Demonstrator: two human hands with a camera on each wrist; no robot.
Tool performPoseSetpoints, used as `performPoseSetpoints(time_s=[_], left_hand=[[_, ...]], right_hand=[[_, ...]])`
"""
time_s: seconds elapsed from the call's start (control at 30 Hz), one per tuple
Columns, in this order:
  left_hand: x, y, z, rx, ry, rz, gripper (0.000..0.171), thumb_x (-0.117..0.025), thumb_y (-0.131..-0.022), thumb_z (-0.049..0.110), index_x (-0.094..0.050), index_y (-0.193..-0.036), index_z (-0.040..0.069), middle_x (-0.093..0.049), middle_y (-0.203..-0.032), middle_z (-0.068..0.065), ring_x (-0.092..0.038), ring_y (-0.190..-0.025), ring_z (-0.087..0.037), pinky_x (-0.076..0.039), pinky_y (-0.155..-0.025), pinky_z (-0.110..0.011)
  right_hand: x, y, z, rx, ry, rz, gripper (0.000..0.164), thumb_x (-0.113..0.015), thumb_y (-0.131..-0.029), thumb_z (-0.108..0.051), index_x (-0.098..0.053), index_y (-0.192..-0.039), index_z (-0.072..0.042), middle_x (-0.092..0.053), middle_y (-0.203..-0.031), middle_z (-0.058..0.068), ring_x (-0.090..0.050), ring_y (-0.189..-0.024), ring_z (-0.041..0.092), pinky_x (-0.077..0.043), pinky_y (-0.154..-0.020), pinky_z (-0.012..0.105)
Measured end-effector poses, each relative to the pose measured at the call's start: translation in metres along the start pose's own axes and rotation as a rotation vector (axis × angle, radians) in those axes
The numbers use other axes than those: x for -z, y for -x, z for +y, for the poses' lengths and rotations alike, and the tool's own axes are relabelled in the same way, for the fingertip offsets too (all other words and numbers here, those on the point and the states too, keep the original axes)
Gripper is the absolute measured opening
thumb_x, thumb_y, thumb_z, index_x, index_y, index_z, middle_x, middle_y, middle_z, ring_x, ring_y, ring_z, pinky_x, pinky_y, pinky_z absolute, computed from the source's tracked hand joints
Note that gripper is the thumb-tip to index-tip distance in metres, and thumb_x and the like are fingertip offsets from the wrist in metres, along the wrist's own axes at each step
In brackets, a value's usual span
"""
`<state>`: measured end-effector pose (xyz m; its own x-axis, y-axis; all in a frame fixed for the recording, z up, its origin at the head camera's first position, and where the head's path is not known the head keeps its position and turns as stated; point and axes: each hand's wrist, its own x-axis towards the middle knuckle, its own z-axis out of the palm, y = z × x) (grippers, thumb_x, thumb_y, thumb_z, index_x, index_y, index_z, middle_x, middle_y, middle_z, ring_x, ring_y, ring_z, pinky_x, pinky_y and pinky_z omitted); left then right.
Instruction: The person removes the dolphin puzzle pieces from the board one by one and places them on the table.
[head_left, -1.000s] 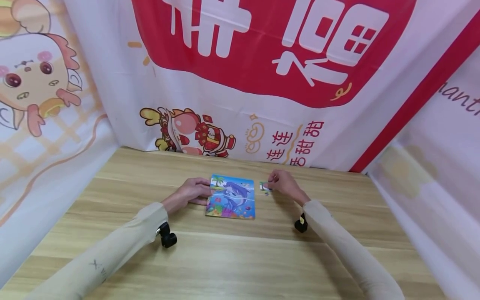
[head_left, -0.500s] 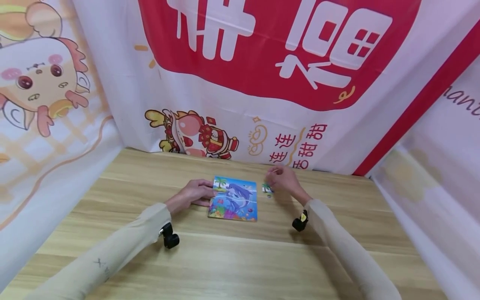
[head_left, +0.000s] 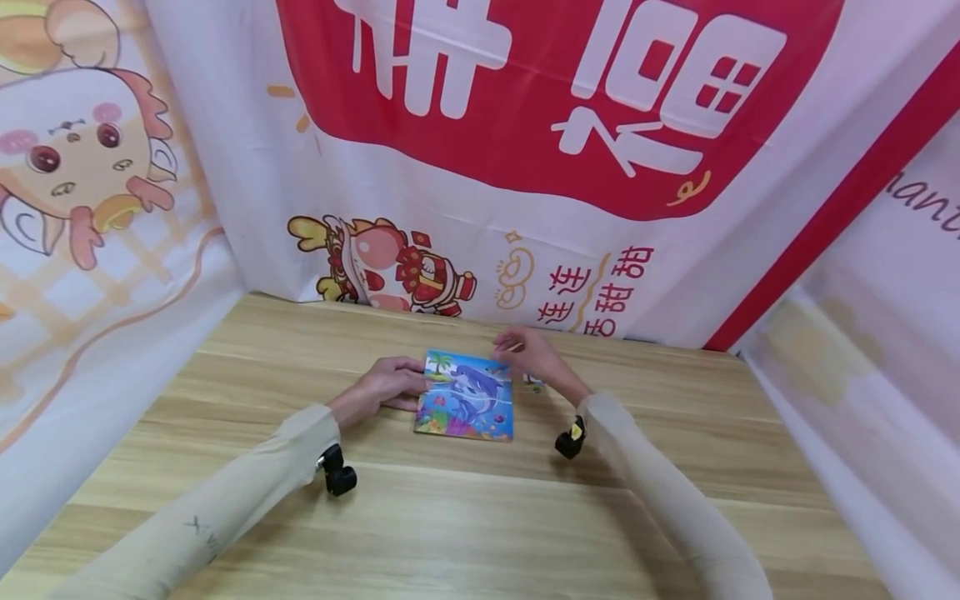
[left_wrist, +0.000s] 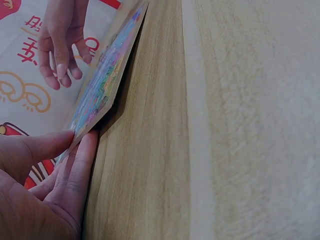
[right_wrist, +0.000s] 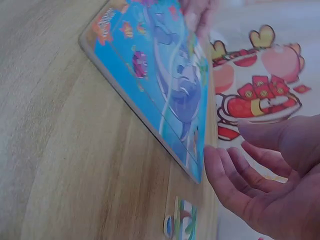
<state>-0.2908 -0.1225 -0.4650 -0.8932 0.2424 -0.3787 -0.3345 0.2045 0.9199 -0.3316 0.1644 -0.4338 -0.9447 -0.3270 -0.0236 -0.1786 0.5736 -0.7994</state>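
Observation:
A dolphin picture puzzle (head_left: 468, 400) lies near the back of the wooden table, with a palm tree in its far left corner. At its left edge my left hand (head_left: 384, 385) pinches the board, thumb on top and fingers beneath, as the left wrist view shows. A shadow gap shows under the board's near edge there. My right hand (head_left: 531, 352) hovers over the far right corner of the puzzle. In the right wrist view its fingers (right_wrist: 235, 170) are loosely bent, thumb apart, with nothing between them. Just right of the board lies a small palm-tree piece (right_wrist: 188, 219), partly hidden by the right hand in the head view.
A small round blue-edged piece (right_wrist: 168, 226) sits beside the palm-tree piece. Behind the table (head_left: 465, 517) hangs a printed cloth (head_left: 420, 179) with red and white lettering. More printed cloth stands to the left and right. Each wrist carries a black camera (head_left: 339, 473).
My right hand has moved left, from the small pieces to over the puzzle's far right corner. The left hand stays at the board's left edge.

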Motion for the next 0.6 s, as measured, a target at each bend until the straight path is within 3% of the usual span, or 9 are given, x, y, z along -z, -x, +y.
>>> performPoseSetpoints(time_s=[0.07,0.33,0.6], left_hand=[[0.001,0.0,-0.001,-0.004,0.0,-0.002,0.053,-0.072,-0.099,0.012,-0.052,-0.146,-0.002,-0.074,-0.123,-0.019,-0.075,-0.089,-0.014,-0.067,-0.073,-0.028],[0.0,0.001,-0.004,0.021,0.017,-0.027,0.053,-0.073,-0.099,0.011,-0.051,-0.145,-0.003,-0.075,-0.119,-0.018,-0.075,-0.082,-0.014,-0.067,-0.071,-0.028],[0.002,-0.002,-0.001,0.003,0.002,-0.017,0.054,-0.072,-0.099,0.011,-0.051,-0.147,-0.002,-0.071,-0.129,-0.022,-0.075,-0.088,-0.015,-0.067,-0.074,-0.029]], right_hand=[[-0.006,-0.003,-0.003,0.023,0.056,-0.018,0.028,-0.073,-0.099,-0.009,-0.067,-0.124,0.003,-0.072,-0.116,0.018,-0.07,-0.101,0.028,-0.064,-0.081,0.032],[-0.031,-0.002,-0.007,0.098,0.162,-0.103,0.028,-0.08,-0.095,-0.015,-0.071,-0.119,-0.005,-0.071,-0.117,0.014,-0.069,-0.107,0.029,-0.063,-0.093,0.041],[-0.04,-0.004,-0.017,0.169,0.309,-0.103,0.036,-0.084,-0.091,-0.012,-0.066,-0.118,0.003,-0.065,-0.116,0.017,-0.061,-0.108,0.029,-0.058,-0.095,0.04]])
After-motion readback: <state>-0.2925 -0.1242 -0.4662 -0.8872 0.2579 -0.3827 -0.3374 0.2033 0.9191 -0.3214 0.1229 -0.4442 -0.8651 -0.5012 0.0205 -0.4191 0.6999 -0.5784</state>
